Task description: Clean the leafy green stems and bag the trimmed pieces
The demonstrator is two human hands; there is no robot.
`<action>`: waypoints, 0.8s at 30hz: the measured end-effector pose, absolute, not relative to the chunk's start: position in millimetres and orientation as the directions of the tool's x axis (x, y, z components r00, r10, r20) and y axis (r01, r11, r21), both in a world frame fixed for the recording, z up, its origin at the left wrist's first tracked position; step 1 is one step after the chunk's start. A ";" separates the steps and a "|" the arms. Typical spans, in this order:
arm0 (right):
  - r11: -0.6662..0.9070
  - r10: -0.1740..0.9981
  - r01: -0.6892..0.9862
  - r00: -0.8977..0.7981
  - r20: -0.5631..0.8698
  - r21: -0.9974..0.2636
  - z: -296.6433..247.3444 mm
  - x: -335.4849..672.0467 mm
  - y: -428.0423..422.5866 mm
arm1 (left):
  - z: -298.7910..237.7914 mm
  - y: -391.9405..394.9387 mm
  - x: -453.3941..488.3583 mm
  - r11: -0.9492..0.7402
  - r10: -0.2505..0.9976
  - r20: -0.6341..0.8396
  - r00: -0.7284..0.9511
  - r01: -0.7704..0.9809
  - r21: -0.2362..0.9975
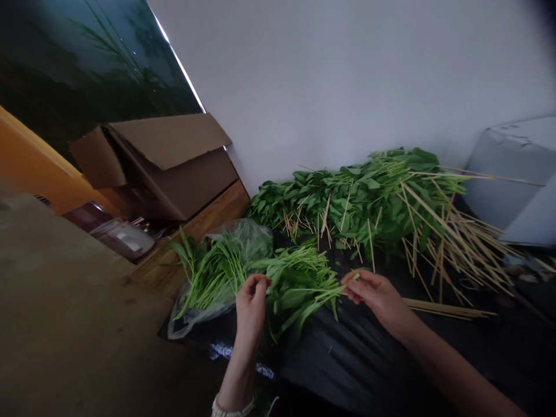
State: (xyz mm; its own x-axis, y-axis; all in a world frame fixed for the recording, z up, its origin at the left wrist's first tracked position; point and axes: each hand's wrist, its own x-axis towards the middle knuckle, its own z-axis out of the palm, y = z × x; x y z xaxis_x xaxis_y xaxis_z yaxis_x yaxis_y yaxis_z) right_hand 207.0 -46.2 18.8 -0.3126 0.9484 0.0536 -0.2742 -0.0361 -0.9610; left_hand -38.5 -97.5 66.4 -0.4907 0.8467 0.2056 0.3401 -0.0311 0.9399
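My left hand [252, 301] is closed in a pinch on the leafy end of a green vegetable stalk [299, 292]. My right hand [373, 292] pinches the stem end of the same stalk, held over a loose pile of cut greens [299, 272] lying on a black plastic sheet [356, 359]. A clear plastic bag of greens [217, 272] lies just left of my left hand. A big heap of leafy greens skewered on bamboo sticks [369, 200] rests against the wall behind.
An open cardboard box [165, 168] sits on a wooden ledge [204, 231] at the left. Loose bamboo skewers [447, 310] lie to the right of my right hand. A grey-white covered object [516, 174] stands at the far right. Bare floor [65, 324] spreads at the lower left.
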 end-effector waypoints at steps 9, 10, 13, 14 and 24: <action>-0.071 0.936 -0.238 -0.352 0.018 -0.969 15.8 205.5 -47.9 | 78.2 -113.4 -7.2 -0.148 0.939 0.294 -0.179 0.561 0.815; -0.070 0.936 -0.236 -0.351 0.018 -0.969 15.4 205.7 -47.6 | 75.5 -113.3 -4.0 -0.172 0.944 0.304 -0.126 0.599 0.782; -0.070 0.935 -0.233 -0.355 0.018 -0.970 14.3 206.1 -46.9 | 66.8 -111.9 2.1 -0.240 0.945 0.326 -0.002 0.670 0.702; -0.072 0.932 -0.231 -0.362 0.017 -0.970 14.1 206.0 -47.0 | 64.2 -111.3 3.4 -0.257 0.943 0.332 0.024 0.686 0.681; -0.079 0.907 -0.126 -0.421 -0.018 -0.989 22.3 203.7 -51.0 | 59.1 -113.0 12.3 -0.303 0.931 0.346 0.118 0.776 0.552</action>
State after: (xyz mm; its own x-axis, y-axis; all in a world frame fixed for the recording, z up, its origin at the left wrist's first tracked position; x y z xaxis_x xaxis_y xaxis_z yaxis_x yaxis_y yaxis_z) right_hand 203.7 -51.0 22.3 -0.4209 0.9069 -0.0185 -0.1260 -0.0786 -0.9889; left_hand 12.3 -113.0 59.1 0.1177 0.9309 0.3459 0.7765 -0.3034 0.5523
